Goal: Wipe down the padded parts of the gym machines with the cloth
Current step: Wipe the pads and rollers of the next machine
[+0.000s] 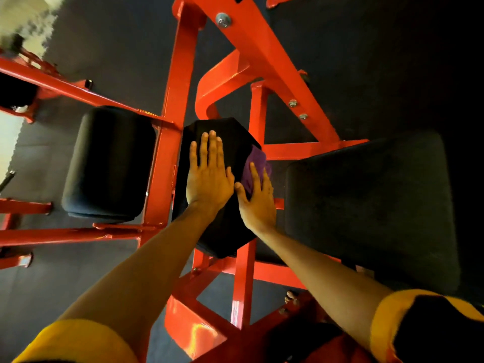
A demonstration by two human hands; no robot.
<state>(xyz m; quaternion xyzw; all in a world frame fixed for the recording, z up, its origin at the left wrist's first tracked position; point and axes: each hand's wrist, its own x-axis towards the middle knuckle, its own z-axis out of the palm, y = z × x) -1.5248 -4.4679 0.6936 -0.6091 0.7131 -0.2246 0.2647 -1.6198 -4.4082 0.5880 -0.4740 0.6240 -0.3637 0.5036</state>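
Pressing flat on the black hexagonal padded cushion (227,132): left hand (209,179), fingers (212,148) straight, together. Right hand (258,205), fingers spread, pinning purple cloth (253,163) against cushion's right edge. Red steel frame (170,121); dark gym floor (117,48).

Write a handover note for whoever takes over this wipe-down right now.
Left hand: flat on the centre pad, holding nothing.
Right hand: presses the purple cloth against that pad's right edge.
Done: cannot tell which pads are already wiped.
To do: finish the centre pad, then check the left pad and the large right pad.
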